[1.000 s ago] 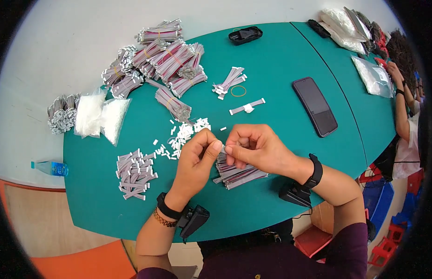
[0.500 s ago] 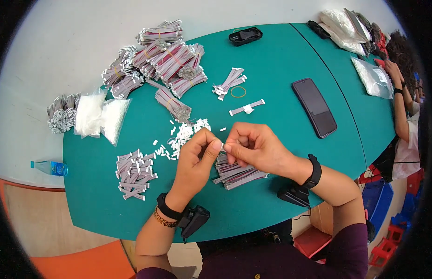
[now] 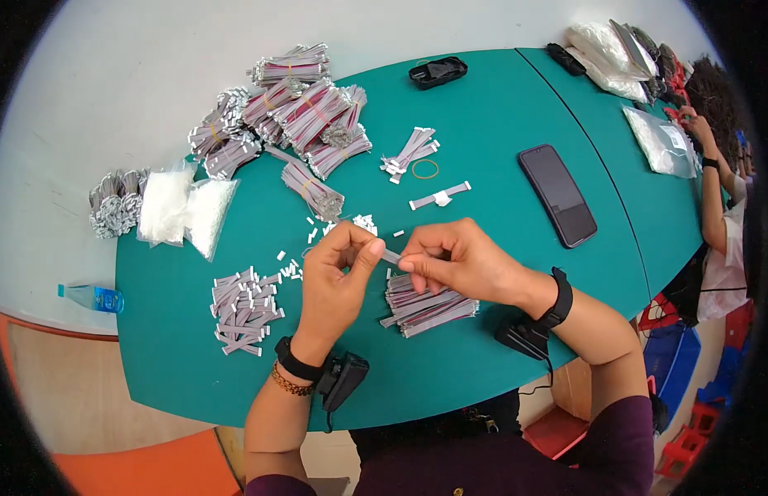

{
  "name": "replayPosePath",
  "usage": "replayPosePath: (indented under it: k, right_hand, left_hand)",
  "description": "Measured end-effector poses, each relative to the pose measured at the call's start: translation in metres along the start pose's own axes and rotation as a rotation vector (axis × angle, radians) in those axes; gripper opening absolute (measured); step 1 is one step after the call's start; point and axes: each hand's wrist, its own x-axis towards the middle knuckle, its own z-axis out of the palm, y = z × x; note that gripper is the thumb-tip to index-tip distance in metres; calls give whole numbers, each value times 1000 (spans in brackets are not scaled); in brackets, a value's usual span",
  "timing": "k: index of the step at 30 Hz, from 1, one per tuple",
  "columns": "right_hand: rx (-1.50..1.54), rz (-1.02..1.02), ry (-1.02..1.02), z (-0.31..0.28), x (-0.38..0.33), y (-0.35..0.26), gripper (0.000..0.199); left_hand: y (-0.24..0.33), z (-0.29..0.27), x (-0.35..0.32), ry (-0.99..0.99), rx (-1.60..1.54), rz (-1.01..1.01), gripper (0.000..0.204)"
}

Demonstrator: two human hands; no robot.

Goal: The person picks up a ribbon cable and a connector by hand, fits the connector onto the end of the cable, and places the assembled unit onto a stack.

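Between my two hands a short grey ribbon cable [image 3: 390, 256] is held above the table. My left hand [image 3: 338, 277] pinches one end between thumb and forefinger. At the other end, my right hand [image 3: 458, 263] is closed with thumb against fingers; its tip is hidden there. Below the right hand lies a stack of grey ribbon cables [image 3: 429, 307] with white ends. A heap of small white connectors [image 3: 366, 223] is partly covered by my left hand. Left of that hand is a loose pile of ribbon cables [image 3: 243, 310] with white connectors on their ends.
Banded cable bundles [image 3: 309, 116] are piled at the back left, beside clear bags of white parts [image 3: 165, 207]. A phone [image 3: 557, 196], a rubber band [image 3: 425, 169] and a black pouch [image 3: 437, 72] lie on the green table [image 3: 483, 107]. Another person's arm [image 3: 713, 190] is at far right.
My hands have drawn apart slightly, the left shifting left, so more of the grey ribbon cable shows between them. The view has shifted slightly.
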Motion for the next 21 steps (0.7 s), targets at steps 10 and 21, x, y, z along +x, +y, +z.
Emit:
replayPosePath:
  k: [10,21]
  right_hand:
    - [-268,-123,162,-9,9,12,14]
    - [-782,-368,-16,-7,3,22,11]
  left_hand:
    - [29,-53,1,124,-33,-107,11]
    - [13,-163,-74,270,321,-362,10]
